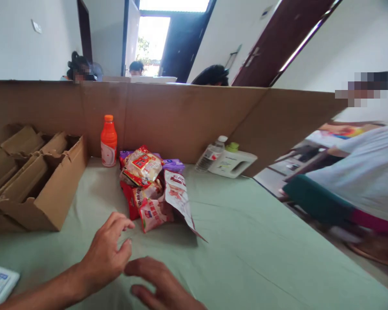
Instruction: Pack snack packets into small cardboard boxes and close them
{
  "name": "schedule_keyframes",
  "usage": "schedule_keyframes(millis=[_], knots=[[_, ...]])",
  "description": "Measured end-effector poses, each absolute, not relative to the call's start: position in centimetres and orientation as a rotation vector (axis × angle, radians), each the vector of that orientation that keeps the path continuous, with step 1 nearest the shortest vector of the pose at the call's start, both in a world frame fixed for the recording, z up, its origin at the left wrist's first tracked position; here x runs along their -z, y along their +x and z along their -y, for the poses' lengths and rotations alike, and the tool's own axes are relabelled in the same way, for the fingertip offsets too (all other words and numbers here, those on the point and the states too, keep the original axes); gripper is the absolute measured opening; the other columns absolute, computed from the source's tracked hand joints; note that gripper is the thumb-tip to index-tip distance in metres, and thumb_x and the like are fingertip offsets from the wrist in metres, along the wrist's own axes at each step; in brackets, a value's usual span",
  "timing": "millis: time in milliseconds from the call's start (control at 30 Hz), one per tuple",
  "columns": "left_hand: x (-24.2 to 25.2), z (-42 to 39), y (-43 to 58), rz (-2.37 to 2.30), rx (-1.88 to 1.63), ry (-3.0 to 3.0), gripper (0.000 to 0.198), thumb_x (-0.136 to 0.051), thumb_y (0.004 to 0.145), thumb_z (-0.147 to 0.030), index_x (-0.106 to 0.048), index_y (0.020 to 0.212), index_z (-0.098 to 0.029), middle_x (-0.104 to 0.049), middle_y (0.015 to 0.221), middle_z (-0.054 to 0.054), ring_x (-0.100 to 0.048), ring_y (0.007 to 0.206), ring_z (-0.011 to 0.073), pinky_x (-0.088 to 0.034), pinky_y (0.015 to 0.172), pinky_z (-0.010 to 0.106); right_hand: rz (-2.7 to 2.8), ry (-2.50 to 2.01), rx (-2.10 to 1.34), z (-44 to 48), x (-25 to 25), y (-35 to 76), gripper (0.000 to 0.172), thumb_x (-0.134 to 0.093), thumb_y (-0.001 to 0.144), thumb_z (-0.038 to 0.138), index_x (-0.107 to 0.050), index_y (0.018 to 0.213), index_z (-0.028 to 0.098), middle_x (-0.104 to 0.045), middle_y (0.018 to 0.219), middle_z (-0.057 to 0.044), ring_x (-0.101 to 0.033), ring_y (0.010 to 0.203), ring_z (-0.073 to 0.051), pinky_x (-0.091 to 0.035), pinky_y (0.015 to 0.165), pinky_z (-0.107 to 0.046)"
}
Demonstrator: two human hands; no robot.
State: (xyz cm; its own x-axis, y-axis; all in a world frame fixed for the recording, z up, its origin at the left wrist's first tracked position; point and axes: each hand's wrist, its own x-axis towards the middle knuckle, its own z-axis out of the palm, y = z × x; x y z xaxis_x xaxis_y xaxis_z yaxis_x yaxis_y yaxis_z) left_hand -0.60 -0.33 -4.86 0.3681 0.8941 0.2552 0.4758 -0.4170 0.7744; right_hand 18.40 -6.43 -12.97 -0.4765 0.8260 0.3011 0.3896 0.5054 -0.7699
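Observation:
My left hand (pixel 108 247) hovers over the green cloth, fingers curved and apart, with nothing in it. Close beside it at the bottom is my right hand (pixel 161 282), a little blurred, its thumb and fingers apart and holding nothing. Just beyond both hands lies a pile of snack packets. A pink packet (pixel 155 213) is nearest, with a red packet (pixel 134 200) behind it. On top rests a clear and red packet (pixel 142 165). A white and brown pouch (pixel 177 191) leans at the pile's right side, and a purple packet (pixel 173 165) shows behind.
Open cardboard boxes (pixel 56 189) stand at left. An orange bottle (pixel 109 140) is upright by the cardboard wall (pixel 181 120). A clear bottle (pixel 210 156) leans against a white jug (pixel 233 162). A white packet (pixel 0 282) lies lower left. A person (pixel 368 159) sits at right; others are beyond the wall.

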Motion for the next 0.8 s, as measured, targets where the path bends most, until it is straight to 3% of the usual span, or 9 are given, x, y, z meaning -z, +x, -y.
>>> schedule_keyframes(millis=[133, 267, 333, 433, 533, 700, 800], knots=[[8.6, -1.8, 4.6, -1.187, -0.807, 1.873, 0.035, -0.054, 0.071, -0.01, -0.063, 0.102, -0.022, -0.063, 0.1, 0.006, -0.062, 0.091, 0.0207, -0.051, 0.081, 0.033, 1.668, -1.375, -0.323, 6.9, 13.1, 27.7, 0.023, -0.057, 0.098, 0.033, -0.07, 0.116, 0.025, -0.077, 0.107, -0.006, -0.073, 0.091, -0.02, -0.059, 0.081, -0.03], [13.0, -2.3, 7.1, -1.262, -0.772, 1.776, 0.037, -0.056, 0.069, -0.01, -0.062, 0.104, -0.019, -0.061, 0.1, 0.007, -0.063, 0.09, 0.0222, -0.051, 0.074, 0.033, 1.549, -1.593, 0.056, 3.4, 15.8, 31.6, 0.047, -0.061, 0.09, 0.048, -0.063, 0.126, 0.016, -0.07, 0.117, -0.018, -0.069, 0.097, -0.03, -0.056, 0.082, -0.045], [14.4, -2.3, 7.5, -1.294, -0.771, 1.753, 0.043, -0.056, 0.068, -0.009, -0.061, 0.109, -0.018, -0.062, 0.106, 0.009, -0.063, 0.092, 0.0236, -0.051, 0.073, 0.034, 1.664, -1.661, 0.051, 1.3, 16.6, 31.8, 0.045, -0.057, 0.089, 0.046, -0.066, 0.12, 0.015, -0.072, 0.113, -0.019, -0.068, 0.095, -0.032, -0.054, 0.082, -0.047], [15.5, -2.1, 7.5, -1.316, -0.789, 1.723, 0.05, -0.056, 0.069, -0.01, -0.059, 0.118, -0.018, -0.061, 0.121, 0.013, -0.063, 0.101, 0.0257, -0.052, 0.073, 0.035, 1.773, -1.696, -0.045, -1.2, 16.0, 31.3, 0.029, -0.046, 0.092, 0.034, -0.07, 0.092, 0.019, -0.074, 0.086, -0.013, -0.066, 0.073, -0.024, -0.049, 0.07, -0.036], [15.8, -1.6, 7.2, -1.321, -0.812, 1.703, 0.048, -0.056, 0.072, -0.011, -0.059, 0.119, -0.017, -0.06, 0.128, 0.015, -0.063, 0.108, 0.0264, -0.055, 0.08, 0.037, 1.741, -1.701, -0.085, -3.6, 14.2, 30.3, 0.034, -0.041, 0.096, 0.034, -0.065, 0.077, 0.02, -0.07, 0.075, -0.01, -0.062, 0.065, -0.02, -0.043, 0.063, -0.03], [15.2, 0.5, 5.7, -1.386, -0.852, 1.664, 0.043, -0.056, 0.073, -0.012, -0.064, 0.115, -0.019, -0.059, 0.133, 0.015, -0.063, 0.115, 0.0277, -0.056, 0.086, 0.039, 1.734, -1.666, -0.214, -7.7, 12.0, 27.4, 0.035, -0.044, 0.094, 0.042, -0.068, 0.084, 0.019, -0.073, 0.078, -0.011, -0.066, 0.07, -0.022, -0.046, 0.065, -0.03], [13.5, 2.6, 2.1, -1.561, -1.084, 1.716, 0.037, -0.057, 0.081, -0.018, -0.064, 0.117, -0.022, -0.058, 0.134, 0.014, -0.06, 0.12, 0.0288, -0.054, 0.096, 0.043, 1.731, -1.539, -0.302, -7.2, 12.1, 27.1, 0.049, -0.04, 0.094, 0.054, -0.072, 0.105, 0.018, -0.077, 0.102, -0.013, -0.071, 0.092, -0.027, -0.054, 0.077, -0.036]])
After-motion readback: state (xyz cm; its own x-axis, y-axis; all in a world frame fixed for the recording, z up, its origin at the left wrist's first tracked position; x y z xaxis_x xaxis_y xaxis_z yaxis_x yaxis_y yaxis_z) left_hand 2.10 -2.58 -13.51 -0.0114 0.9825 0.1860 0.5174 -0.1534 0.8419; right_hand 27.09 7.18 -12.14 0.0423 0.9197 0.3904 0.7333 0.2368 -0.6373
